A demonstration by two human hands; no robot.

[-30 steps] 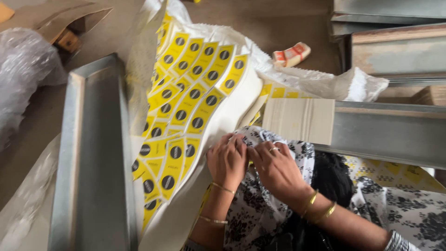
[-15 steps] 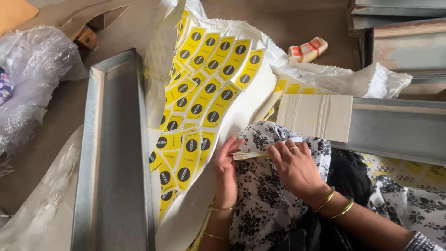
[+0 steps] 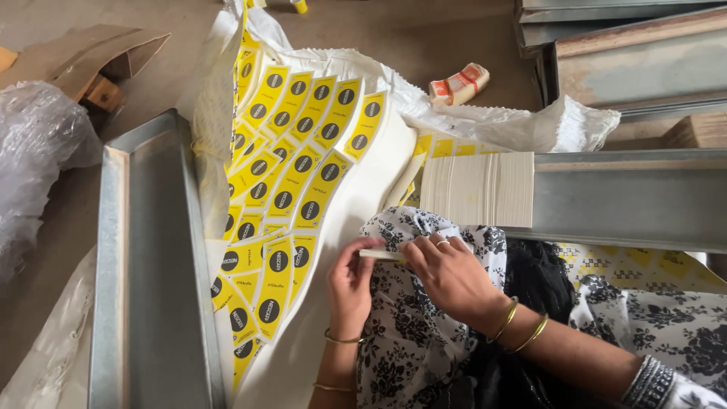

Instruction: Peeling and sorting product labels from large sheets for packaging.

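My left hand (image 3: 351,284) and my right hand (image 3: 448,274) meet over my knee, which is covered in black-and-white flowered cloth (image 3: 424,333). Both pinch a thin white strip of backing paper (image 3: 381,254) held flat between the fingertips. Just left of the hands lies a white sheet (image 3: 356,220) with several yellow stickers (image 3: 284,189) laid on it in overlapping rows, each with a black round mark. A thick stack of white cut sheets (image 3: 478,188) rests on a metal channel right above my hands.
A long grey metal tray (image 3: 148,265) lies at the left. Crumpled clear plastic (image 3: 34,159) and brown cardboard (image 3: 83,57) sit at far left. A grey metal channel (image 3: 628,198) and more metal sections (image 3: 628,53) lie at right; a small red-and-white packet (image 3: 459,83) sits on the floor.
The view has shifted slightly. My hands have drawn apart a little, and the white strip now shows held level between them.
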